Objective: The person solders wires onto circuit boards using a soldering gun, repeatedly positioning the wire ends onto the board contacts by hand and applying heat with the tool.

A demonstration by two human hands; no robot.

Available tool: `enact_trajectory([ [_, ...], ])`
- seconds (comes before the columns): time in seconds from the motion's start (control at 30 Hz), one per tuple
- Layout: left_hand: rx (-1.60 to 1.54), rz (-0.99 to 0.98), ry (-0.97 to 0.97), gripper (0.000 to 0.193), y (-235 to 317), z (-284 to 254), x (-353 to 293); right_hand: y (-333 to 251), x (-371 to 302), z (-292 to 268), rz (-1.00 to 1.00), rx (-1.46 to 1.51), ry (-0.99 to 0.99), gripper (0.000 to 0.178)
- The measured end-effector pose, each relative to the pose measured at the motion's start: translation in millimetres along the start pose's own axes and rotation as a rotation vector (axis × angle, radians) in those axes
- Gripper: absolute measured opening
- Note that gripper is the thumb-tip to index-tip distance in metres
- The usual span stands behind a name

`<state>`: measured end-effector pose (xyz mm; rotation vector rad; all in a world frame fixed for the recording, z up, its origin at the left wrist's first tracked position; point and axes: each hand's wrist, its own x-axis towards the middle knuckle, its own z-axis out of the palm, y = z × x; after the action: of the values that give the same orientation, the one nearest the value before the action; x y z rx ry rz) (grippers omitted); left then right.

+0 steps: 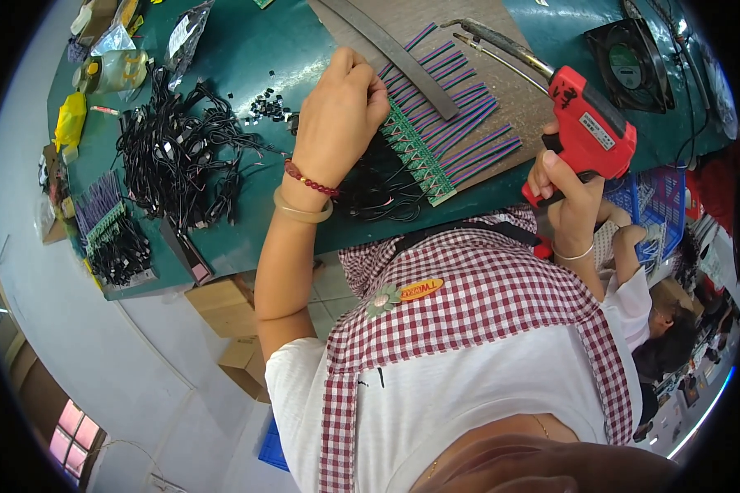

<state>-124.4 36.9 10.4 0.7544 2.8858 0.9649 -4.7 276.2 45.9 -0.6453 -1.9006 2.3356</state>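
A red soldering gun [588,123] is gripped in my right hand [569,177], its metal tip reaching left over a brown work board [514,86]. My left hand [341,115] is closed, fingertips pinched together at the upper end of a green circuit board strip [419,160]; whatever they pinch is hidden. Rows of purple, green and black wires [469,119] fan out from the strip to the right. A curved grey bar [415,74] lies across these wires. Beside my left wrist, black cables [378,189] trail from the strip's left side.
A tangled heap of black cables [177,148] sits to the left, near scattered small black parts [269,107]. Another wired board bundle [111,230] lies at the table's left corner. A black fan [629,66] stands far right. A blue basket [666,205] and another person [633,304] are at the right.
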Motion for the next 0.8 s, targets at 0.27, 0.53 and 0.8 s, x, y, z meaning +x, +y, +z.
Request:
enact_trajectory([
  [0.27,0.033,-0.025,0.064,0.012,8,1,-6,1,-2,-4,0.020,0.088,-0.018,0.030],
  [0.53,0.083,-0.142,-0.012,0.012,0,-11,-16,7,-9,-6,0.055,0.008,-0.060,0.034],
  [0.8,0.264,-0.089,0.019,0.013,0,-1,-10,18,-21,-2,0.202,-0.005,-0.180,0.028],
])
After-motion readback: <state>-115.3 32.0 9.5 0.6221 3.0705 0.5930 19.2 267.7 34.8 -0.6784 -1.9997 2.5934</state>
